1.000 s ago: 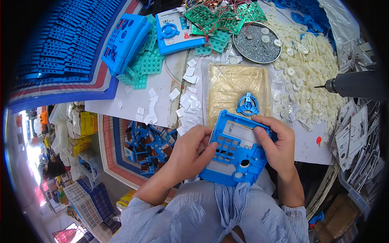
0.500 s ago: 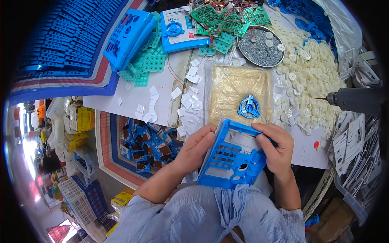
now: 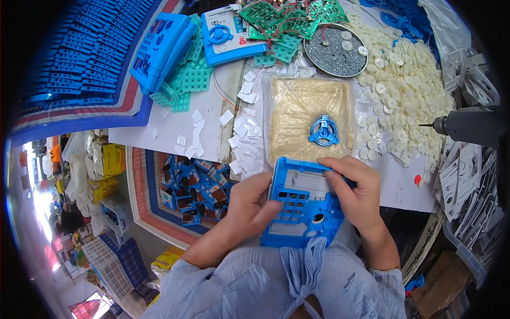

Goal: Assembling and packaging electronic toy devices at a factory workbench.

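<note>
A blue plastic casing panel (image 3: 307, 212) is held between my two hands in front of my lap, its ribbed inner side facing up. It has a grid of small square openings, a larger window and round holes. My left hand (image 3: 249, 204) grips the left edge, with the thumb lying over the face beside the grid. My right hand (image 3: 355, 189) pinches the upper right edge between thumb and fingers. Just beyond the panel, a small blue steering-wheel part (image 3: 324, 131) lies on a tan pad (image 3: 289, 103) wrapped in clear plastic.
A pile of cream discs (image 3: 398, 90) spreads right of a round tray of small screws (image 3: 312, 53). A grey power screwdriver (image 3: 462, 127) juts in from the right. White paper squares (image 3: 245, 130), green circuit boards (image 3: 289, 21), teal keypads (image 3: 195, 77) and blue cases (image 3: 164, 50) lie left and behind.
The panel has turned slightly and faces up more squarely. My left thumb has slid from its upper edge down beside the grid. My right hand still holds the upper right edge.
</note>
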### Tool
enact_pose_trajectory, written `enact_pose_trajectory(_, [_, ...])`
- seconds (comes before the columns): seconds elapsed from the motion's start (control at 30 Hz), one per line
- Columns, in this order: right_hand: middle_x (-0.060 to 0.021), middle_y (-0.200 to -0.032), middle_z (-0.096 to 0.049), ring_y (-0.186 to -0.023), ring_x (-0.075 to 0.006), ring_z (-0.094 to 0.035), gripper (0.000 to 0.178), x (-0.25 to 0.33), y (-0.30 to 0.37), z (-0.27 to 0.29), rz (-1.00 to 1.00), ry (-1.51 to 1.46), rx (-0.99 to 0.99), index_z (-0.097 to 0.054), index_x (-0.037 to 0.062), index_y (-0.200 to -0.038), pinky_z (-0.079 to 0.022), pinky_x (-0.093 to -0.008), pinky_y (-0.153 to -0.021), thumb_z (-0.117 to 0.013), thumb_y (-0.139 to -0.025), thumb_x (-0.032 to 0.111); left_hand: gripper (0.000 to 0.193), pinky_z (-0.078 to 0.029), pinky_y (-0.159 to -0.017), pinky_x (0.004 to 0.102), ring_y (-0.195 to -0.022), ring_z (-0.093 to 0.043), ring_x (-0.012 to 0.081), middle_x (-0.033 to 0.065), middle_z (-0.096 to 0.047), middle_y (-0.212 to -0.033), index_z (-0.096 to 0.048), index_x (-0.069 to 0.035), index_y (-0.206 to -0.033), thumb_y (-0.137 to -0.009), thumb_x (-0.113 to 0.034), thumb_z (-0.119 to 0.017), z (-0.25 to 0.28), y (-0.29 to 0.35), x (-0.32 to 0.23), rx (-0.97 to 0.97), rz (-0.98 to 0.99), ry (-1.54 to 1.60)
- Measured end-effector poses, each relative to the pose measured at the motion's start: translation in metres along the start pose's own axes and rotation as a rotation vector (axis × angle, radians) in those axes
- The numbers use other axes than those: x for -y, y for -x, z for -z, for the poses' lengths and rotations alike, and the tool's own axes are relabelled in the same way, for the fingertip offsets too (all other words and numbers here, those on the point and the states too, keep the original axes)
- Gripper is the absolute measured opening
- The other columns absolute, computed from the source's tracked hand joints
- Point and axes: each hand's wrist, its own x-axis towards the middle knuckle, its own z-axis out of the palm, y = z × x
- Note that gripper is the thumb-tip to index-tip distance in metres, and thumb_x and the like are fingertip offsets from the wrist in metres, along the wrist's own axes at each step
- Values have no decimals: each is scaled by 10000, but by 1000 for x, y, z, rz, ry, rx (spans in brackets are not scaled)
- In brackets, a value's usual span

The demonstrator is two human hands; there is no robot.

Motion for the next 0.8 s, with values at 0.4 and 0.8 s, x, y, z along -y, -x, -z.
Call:
enact_pose_trajectory(0.4, [-125,-837,-685,-741,-189,-639,223,-8,12,-2,-42,-44,-7,-729,-13,-1076,-480,-268,-671,-653,-866,-27,222,-508,-625,355,-665,-651,287,168,-648,-784,-638,12,-1106,-949,-140,-595,6,4,-8,122,27,-201])
enact_pose_trajectory(0.8, [-154,-931,-696,-827,-233,-658,216,-27,7,7,150,-209,-18,-731,-51,-1027,-503,-304,-734,-659,-823,-51,248,-492,-778,292,-828,-612,140,116,-641,-911,-597,14,-1169,-1033,-154,-475,2,5,-12,98,111,237])
